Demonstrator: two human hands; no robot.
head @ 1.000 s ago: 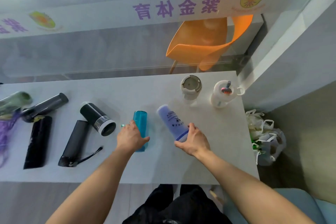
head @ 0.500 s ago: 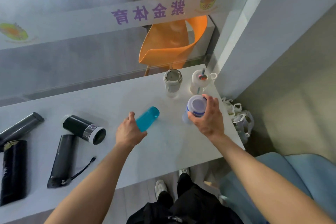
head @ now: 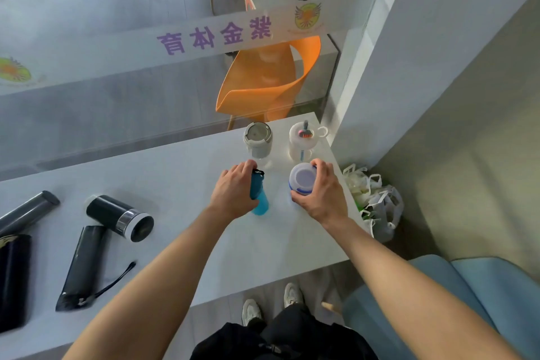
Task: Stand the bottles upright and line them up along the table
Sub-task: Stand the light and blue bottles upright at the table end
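Observation:
My left hand (head: 232, 191) grips a blue bottle (head: 259, 199), which stands nearly upright on the white table (head: 181, 184). My right hand (head: 320, 194) grips a pale purple bottle (head: 302, 178) standing upright just right of it. Behind them a grey-lidded bottle (head: 257, 139) and a white bottle (head: 302, 140) stand upright near the table's far right corner. At the left, a black flask with a steel band (head: 119, 218), a dark bottle with a strap (head: 81, 267), a grey bottle (head: 27, 212) and a black bottle (head: 13, 280) lie on their sides.
A glass partition with purple lettering runs along the table's far edge, with an orange chair (head: 271, 79) behind it. White bags (head: 377, 204) sit on the floor to the right of the table. A blue seat (head: 455, 301) is at the lower right.
My left hand has swung the blue bottle from lying flat to nearly upright and carried it right. My right hand still holds the purple bottle, which now stands on the table.

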